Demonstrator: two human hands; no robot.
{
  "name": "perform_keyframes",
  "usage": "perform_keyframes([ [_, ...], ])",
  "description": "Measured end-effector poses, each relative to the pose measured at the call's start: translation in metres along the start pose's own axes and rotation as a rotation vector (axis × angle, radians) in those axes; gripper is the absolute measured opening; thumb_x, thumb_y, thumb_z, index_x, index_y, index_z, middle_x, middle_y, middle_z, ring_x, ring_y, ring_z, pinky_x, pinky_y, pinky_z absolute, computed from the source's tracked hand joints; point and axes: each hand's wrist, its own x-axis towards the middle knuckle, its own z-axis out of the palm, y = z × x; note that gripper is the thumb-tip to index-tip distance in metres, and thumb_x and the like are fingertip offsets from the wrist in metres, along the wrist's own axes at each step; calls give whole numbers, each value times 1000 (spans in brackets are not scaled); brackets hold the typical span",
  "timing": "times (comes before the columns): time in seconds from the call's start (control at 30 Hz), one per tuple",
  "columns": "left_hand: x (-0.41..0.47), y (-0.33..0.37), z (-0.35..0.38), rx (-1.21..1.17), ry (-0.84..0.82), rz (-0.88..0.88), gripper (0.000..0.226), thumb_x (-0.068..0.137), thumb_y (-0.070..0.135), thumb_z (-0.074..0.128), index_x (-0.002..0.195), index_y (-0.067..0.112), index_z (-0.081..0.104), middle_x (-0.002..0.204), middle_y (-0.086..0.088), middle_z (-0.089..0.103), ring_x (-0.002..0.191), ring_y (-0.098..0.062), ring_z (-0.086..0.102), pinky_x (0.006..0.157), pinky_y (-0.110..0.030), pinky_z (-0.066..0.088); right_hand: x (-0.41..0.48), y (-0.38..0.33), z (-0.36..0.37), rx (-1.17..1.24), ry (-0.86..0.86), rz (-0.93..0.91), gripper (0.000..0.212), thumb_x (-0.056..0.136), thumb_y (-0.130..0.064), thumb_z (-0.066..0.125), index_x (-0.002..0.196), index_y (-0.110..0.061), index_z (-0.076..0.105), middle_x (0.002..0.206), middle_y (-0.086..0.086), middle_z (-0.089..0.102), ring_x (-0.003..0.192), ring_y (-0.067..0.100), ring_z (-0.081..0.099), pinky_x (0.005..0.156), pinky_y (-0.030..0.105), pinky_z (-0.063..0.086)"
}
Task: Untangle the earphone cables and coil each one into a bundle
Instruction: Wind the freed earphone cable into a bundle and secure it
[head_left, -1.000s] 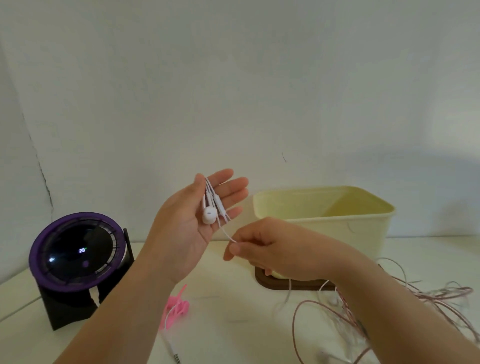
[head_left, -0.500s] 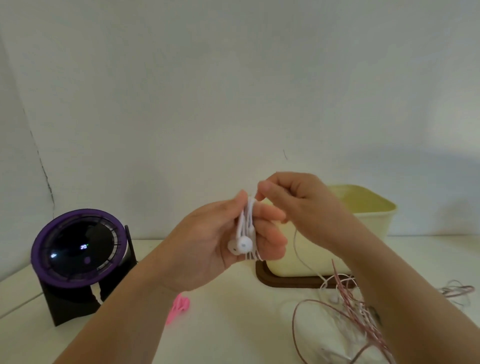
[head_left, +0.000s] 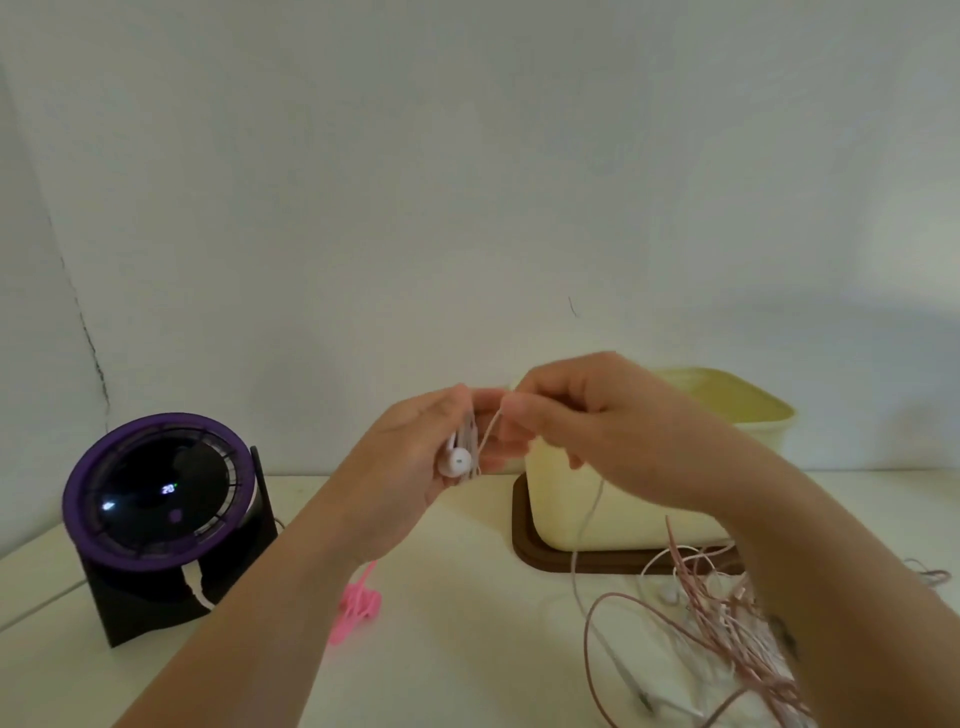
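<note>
Glowing fan (head_left: 161, 514): purple-rimmed on a black stand, it sits well to the left of the cream tub (head_left: 623, 509) on the white table (head_left: 467, 649). Small lit digits show on its dark face.
Pink bundle (head_left: 358, 605): lies on the table left of the tub, between it and the fan, partly hidden by the left forearm.
Left hand (head_left: 410, 457): raised just left of the tub's near corner, fingers and thumb curled round the white earphone (head_left: 457, 460).
White earphone: held in the air in that hand, looped a few times over the fingers, with one round bud poking out at the bottom.
Right hand (head_left: 587, 426): held before the tub's upper left edge, knuckles up, fingertips meeting the left hand's, pinching the white cable (head_left: 584, 535).
White cable: runs from the loops to the pinch, then drops in front of the tub's wall to the table.
Cream tub: open-topped, near the wall, resting on the brown tray (head_left: 540, 558).
Brown tray: under the tub, its edge showing at the front and left.
Tangle (head_left: 727, 613): rose and white cables heaped on the table before the tub's right half, under the right forearm. I cannot tell which strand belongs to which.
</note>
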Motion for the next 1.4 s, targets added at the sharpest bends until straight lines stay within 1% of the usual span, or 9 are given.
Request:
perform_keyframes([
  [0.17, -8, 5, 8, -86, -247, -129, 42, 92, 37, 44, 87, 10, 76, 79, -9, 72, 79, -20, 70, 79, -31, 56, 5, 9, -3, 95, 230, -54, 28, 92, -37, 50, 70, -29, 64, 58, 3, 39, 55, 23, 41, 58, 42, 45],
  [0.3, -8, 13, 3, -459, -433, -97, 41, 99, 31, 41, 114, -1, 63, 96, -16, 69, 94, -25, 67, 102, -47, 42, 10, 23, 11, 192, 154, -15, 30, 95, -32, 51, 70, -24, 65, 63, 6, 48, 57, 15, 44, 57, 31, 41],
  [0.37, -6, 17, 3, -585, -288, 5, 46, 104, 23, 27, 127, -10, 50, 115, -25, 62, 112, -34, 59, 112, -49, 26, 11, 27, 20, 176, 49, 25, 33, 97, -26, 47, 70, -25, 65, 60, -2, 50, 56, 11, 45, 59, 33, 44],
  [0.47, -1, 20, 6, -755, -99, -19, 42, 93, 22, 37, 105, 0, 70, 107, -16, 70, 100, -24, 68, 96, -42, 49, 10, 24, 31, 42, -122, 79, 35, 99, -24, 42, 75, -32, 65, 48, -20, 48, 48, 0, 45, 61, 24, 42],
  [0.57, 3, 18, 8, -534, 138, 104, 41, 90, 29, 36, 100, 7, 69, 98, -8, 73, 92, -18, 71, 84, -37, 55, 6, 18, 33, -72, -252, 96, 27, 100, -28, 41, 94, -27, 67, 48, -25, 49, 50, -5, 48, 59, 18, 36],
  [0.73, 1, 2, -1, 33, 105, 86, 39, 97, 32, 31, 104, 13, 65, 94, -3, 74, 87, -14, 69, 74, -25, 54, 1, 6, 16, -182, -189, 38, 26, 97, -28, 46, 89, -22, 69, 56, -10, 48, 53, 1, 46, 55, 18, 35],
  [0.93, -7, 0, 8, 327, -109, -26, 43, 89, 37, 31, 84, 29, 73, 84, 1, 73, 88, -15, 68, 98, -46, 45, 1, 7, 3, -181, 35, -17, 29, 92, -34, 51, 69, -23, 63, 56, -15, 58, 54, 5, 50, 51, 18, 40],
  [1.27, -6, 10, 5, -144, -215, -133, 36, 88, 33, 41, 57, 19, 52, 47, 6, 35, 43, -9, 37, 66, -30, 53, 6, 19, 7, 137, 114, -2, 20, 89, -36, 58, 77, -25, 69, 64, -6, 60, 59, 9, 47, 58, 30, 42],
  [1.4, -4, 8, 3, -327, -217, -162, 37, 87, 31, 42, 53, 18, 47, 42, 8, 34, 38, -7, 34, 58, -28, 52, 6, 20, 9, 127, 146, -11, 16, 84, -39, 63, 73, -28, 68, 57, -6, 51, 45, 3, 38, 49, 15, 30],
])
